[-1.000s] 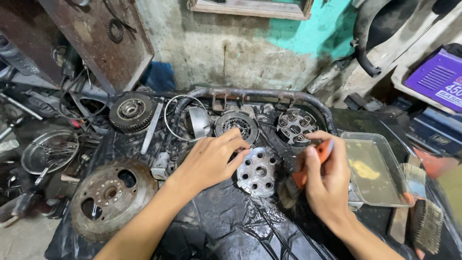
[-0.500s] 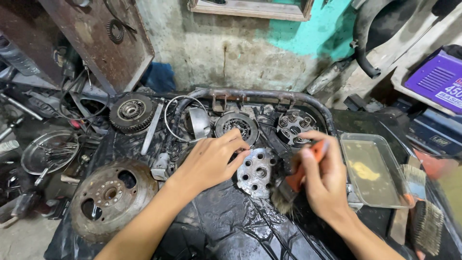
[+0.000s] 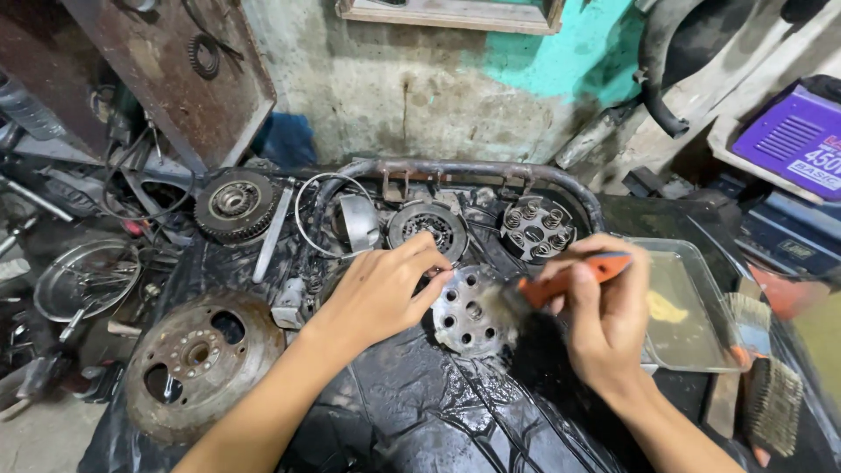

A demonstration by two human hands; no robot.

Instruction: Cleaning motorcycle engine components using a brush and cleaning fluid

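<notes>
- The left hand (image 3: 385, 285) rests on the left edge of a round metal plate with holes (image 3: 464, 314); its fingers are curled on the rim and hold it steady.
- The plate lies near the middle of the black wet sheet (image 3: 438, 412).
- The right hand (image 3: 604, 320) is closed around the orange handle of a brush (image 3: 561, 282); the bristles touch the right side of the plate and look blurred.
- Just behind the plate stand a round clutch part (image 3: 427, 226) and a hub with springs (image 3: 536, 228), under a bent rusty pipe (image 3: 455, 168).
- To the right, near the right hand, is a clear tray (image 3: 701, 350) with yellowish liquid.
- A rusty disc (image 3: 197, 355) lies on the left, well apart from the hands.
- Two other brushes (image 3: 771, 394) lie at the right edge.
</notes>
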